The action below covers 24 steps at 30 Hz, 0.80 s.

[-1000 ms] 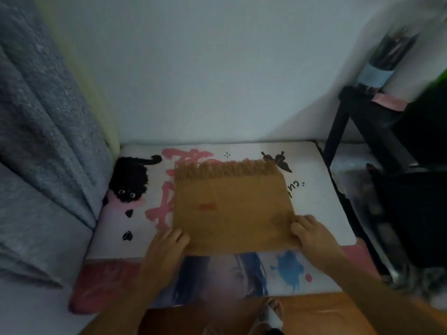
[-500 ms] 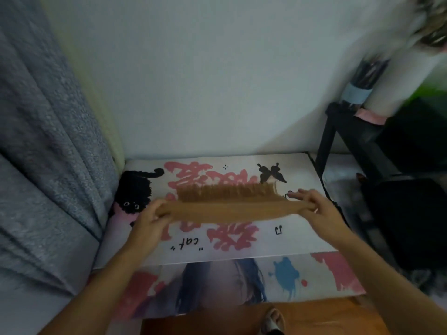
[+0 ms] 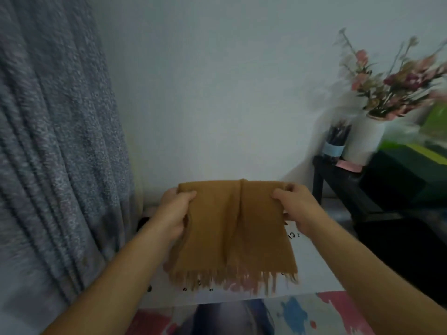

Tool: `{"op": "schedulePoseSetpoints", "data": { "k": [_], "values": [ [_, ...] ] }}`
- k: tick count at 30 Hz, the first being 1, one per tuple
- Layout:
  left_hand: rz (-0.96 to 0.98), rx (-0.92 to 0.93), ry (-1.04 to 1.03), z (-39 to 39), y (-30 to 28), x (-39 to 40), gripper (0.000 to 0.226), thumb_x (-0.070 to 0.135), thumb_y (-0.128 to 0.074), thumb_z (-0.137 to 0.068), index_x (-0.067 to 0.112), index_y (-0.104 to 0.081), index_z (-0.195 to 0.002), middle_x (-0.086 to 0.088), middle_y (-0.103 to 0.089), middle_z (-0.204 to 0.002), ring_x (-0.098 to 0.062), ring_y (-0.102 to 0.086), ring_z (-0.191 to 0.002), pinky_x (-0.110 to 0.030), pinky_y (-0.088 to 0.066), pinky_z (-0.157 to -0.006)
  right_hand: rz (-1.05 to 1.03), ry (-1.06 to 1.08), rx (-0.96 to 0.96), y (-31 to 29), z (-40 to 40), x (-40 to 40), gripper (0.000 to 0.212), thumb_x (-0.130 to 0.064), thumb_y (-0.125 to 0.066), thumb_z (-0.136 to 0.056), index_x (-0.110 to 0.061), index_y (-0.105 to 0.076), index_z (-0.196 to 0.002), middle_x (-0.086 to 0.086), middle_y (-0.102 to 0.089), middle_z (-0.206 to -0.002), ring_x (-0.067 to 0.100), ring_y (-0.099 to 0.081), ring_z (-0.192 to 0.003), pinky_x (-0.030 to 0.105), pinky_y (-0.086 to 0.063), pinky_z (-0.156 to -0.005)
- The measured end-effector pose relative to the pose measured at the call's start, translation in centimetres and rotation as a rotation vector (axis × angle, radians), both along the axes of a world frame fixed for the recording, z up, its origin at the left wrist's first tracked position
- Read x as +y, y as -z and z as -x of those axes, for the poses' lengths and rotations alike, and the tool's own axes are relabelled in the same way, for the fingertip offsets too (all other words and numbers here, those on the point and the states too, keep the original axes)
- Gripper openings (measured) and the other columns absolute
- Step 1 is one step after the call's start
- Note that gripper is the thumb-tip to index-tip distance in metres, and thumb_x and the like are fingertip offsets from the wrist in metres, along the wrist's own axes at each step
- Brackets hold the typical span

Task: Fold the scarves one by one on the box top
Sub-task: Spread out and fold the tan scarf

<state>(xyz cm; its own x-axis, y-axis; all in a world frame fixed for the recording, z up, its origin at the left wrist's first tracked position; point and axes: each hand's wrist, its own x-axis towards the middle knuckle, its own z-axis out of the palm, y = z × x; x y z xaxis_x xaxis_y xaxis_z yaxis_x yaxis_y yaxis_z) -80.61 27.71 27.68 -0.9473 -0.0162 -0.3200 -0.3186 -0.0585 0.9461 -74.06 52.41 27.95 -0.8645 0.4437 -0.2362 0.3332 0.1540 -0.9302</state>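
Scarf: brown, folded, held up in the air above the box top, hanging with its fringe at the bottom edge, just over the printed surface. 1 vertical crease runs down near its middle.

Left hand: grips the scarf's upper left corner, thumb curled over the front, fingers behind the cloth.

Right hand: grips the scarf's upper right corner the same way, thumb on the front.

The scarf spans between the 2 hands. Gray curtain hangs left of the scarf; a white vase with flowers stands right of it, blurred.
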Motion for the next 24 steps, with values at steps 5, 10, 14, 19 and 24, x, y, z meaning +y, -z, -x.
{"op": "schedulePoseSetpoints", "data": {
  "k": [5,10,14,19,24],
  "values": [
    [0.222,0.305,-0.054,-7.2,-0.7,3.9,0.011,0.031,-0.058,-0.100,0.034,-0.051,-0.093,0.003,-0.063,-0.094,-0.015,-0.064,-0.088,-0.036,-0.053,-0.076,-0.206,0.029,0.281,-0.6,-2.6,-8.1,0.022,-0.021,-0.064,-0.084,-0.018,-0.043,-0.078,-0.001,-0.049,-0.065,0.020,-0.052,-0.061,0.047,-0.052,-0.060],
    [0.026,0.183,-0.117,-8.4,0.7,5.0,0.005,0.019,-0.060,-0.097,0.022,-0.056,-0.099,-0.006,-0.069,-0.095,-0.022,-0.069,-0.087,-0.049,-0.059,-0.083,-0.359,-0.015,0.415,1.4,-3.1,-11.9,0.030,-0.008,-0.066,-0.084,-0.024,-0.044,-0.071,-0.004,-0.051,-0.075,0.010,-0.050,-0.066,0.025,-0.043,-0.058],
    [-0.133,0.022,-0.086,-8.2,2.4,4.0,0.016,0.006,-0.057,-0.092,0.015,-0.060,-0.104,-0.016,-0.070,-0.102,-0.029,-0.071,-0.095,-0.051,-0.058,-0.089,-0.364,-0.083,0.362,3.6,-3.2,-12.4,0.035,-0.002,-0.065,-0.080,-0.025,-0.041,-0.068,-0.005,-0.049,-0.076,0.007,-0.045,-0.066,0.017,-0.037,-0.057],
    [-0.109,-0.027,-0.084,-9.0,3.2,3.8,0.028,0.004,-0.046,-0.093,0.013,-0.060,-0.116,-0.014,-0.069,-0.107,-0.025,-0.070,-0.095,-0.040,-0.060,-0.082,-0.414,-0.113,0.266,5.6,-4.4,-13.7,0.022,-0.012,-0.065,-0.085,-0.025,-0.049,-0.078,-0.005,-0.057,-0.077,0.007,-0.054,-0.069,0.019,-0.039,-0.056],
    [-0.134,-0.059,-0.044,-10.1,2.8,3.7,0.024,0.011,-0.041,-0.100,0.022,-0.062,-0.102,-0.009,-0.069,-0.101,-0.023,-0.068,-0.095,-0.040,-0.058,-0.085,-0.452,-0.078,0.260,6.1,-5.1,-14.4,0.018,-0.014,-0.063,-0.089,-0.025,-0.052,-0.080,-0.008,-0.058,-0.077,0.005,-0.055,-0.069,0.019,-0.041,-0.057]
  ]
}}
